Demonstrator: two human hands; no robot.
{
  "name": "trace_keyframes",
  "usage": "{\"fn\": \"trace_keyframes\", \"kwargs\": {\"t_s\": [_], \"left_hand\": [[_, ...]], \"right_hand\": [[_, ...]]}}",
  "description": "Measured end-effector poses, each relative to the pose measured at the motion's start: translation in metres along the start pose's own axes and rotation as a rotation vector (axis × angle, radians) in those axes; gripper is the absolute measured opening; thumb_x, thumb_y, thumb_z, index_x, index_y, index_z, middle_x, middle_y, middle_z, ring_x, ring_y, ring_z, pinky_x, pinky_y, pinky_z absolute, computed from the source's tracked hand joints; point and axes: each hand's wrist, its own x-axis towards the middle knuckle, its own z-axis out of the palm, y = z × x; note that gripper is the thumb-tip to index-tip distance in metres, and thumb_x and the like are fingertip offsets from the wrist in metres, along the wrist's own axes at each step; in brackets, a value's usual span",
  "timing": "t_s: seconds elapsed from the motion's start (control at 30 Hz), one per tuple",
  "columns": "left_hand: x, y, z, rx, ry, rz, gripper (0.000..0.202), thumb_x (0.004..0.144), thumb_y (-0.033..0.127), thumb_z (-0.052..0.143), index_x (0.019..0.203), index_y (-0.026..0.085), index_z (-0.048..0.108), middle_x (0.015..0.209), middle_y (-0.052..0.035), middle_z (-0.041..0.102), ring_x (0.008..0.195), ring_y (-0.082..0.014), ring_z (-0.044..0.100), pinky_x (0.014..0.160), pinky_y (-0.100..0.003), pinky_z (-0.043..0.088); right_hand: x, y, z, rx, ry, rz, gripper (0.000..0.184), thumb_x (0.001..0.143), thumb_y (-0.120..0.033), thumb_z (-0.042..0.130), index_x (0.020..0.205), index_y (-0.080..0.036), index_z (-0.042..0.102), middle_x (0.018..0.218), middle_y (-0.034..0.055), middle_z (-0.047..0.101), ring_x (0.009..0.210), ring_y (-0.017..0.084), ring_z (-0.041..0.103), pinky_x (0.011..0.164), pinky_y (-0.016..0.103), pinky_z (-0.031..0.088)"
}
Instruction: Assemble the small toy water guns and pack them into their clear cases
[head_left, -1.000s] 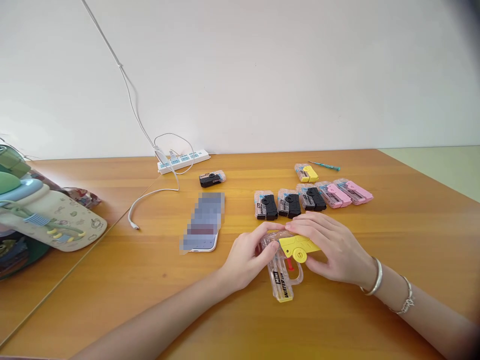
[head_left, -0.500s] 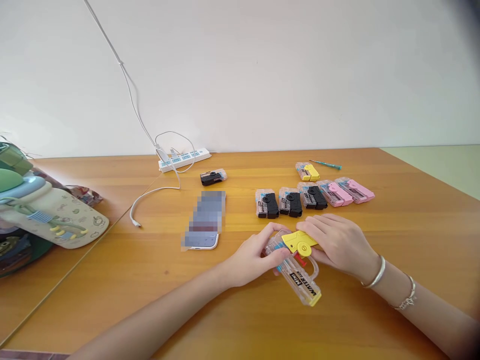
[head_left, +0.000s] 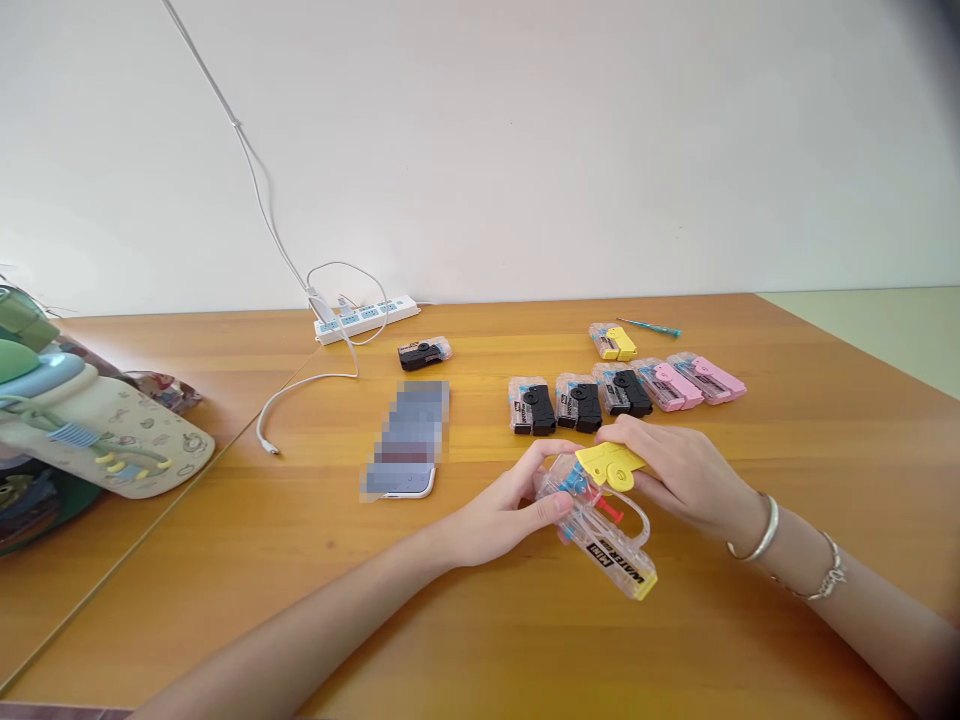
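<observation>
Head view takes in the wooden table (head_left: 712,650) before anything else, a top that would be unkind to any plastic dropped on it. Over at the left a pale tumbler (head_left: 150,450) sits well apart from the work, so I wouldn't fret about that. Nearer is a row of folded toy guns (head_left: 626,390), black ones and pink ones side by side just beyond the right hand (head_left: 686,470); a sudden slip could send its knuckles into them and scatter the line. The left hand (head_left: 495,510) pinches a clear water gun (head_left: 607,550), thumb on the near face and forefinger across the top, so the toy is between the two hands, slanting toward the near right. The right hand's grip is narrow, closed on the yellow panel (head_left: 611,465) at the gun's upper end, though its fingertips are partly hidden. To my eye the risk sits there: too hard a twist on the panel against a firm left thumb could strain or crack whatever joins it to the body, and I can't tell whether that is a hinge. Should the left pinch slacken, the smooth body might spin loose. Smallest of all, the red trigger (head_left: 611,508) pokes out just below the panel, where a careless finger could snag it.
</observation>
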Motion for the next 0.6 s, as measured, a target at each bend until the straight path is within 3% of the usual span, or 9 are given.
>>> {"fn": "trace_keyframes", "kwargs": {"t_s": [0.13, 0.33, 0.6], "left_hand": [[0.000, 0.001, -0.003, 0.017, -0.029, 0.025, 0.037, 0.089, 0.038, 0.052, 0.121, 0.026, 0.038, 0.103, -0.0046, 0.055, 0.092, -0.0164, 0.054, 0.083, -0.032, 0.044], [-0.001, 0.003, -0.003, 0.036, -0.021, 0.032, 0.033, 0.089, 0.035, 0.053, 0.117, 0.025, 0.038, 0.101, -0.0043, 0.053, 0.091, -0.0157, 0.054, 0.081, -0.031, 0.045], [-0.004, 0.008, -0.006, 0.177, 0.016, 0.108, 0.025, 0.089, 0.025, 0.053, 0.110, 0.026, 0.038, 0.098, -0.0014, 0.054, 0.091, -0.0136, 0.053, 0.078, -0.025, 0.044]], "right_hand": [[0.000, 0.002, -0.004, 0.024, 0.033, -0.013, 0.023, 0.094, -0.027, 0.027, 0.100, -0.021, 0.048, 0.083, 0.0040, 0.066, 0.063, 0.016, 0.061, 0.053, 0.024, 0.042], [-0.002, 0.002, -0.001, 0.105, -0.026, 0.010, 0.017, 0.091, -0.024, 0.032, 0.098, -0.023, 0.047, 0.083, 0.0020, 0.066, 0.065, 0.016, 0.061, 0.054, 0.024, 0.042], [-0.006, 0.018, 0.000, 0.258, 0.087, 0.183, 0.019, 0.090, -0.033, 0.037, 0.102, -0.023, 0.047, 0.090, 0.0038, 0.064, 0.072, 0.018, 0.062, 0.060, 0.028, 0.047]]}}
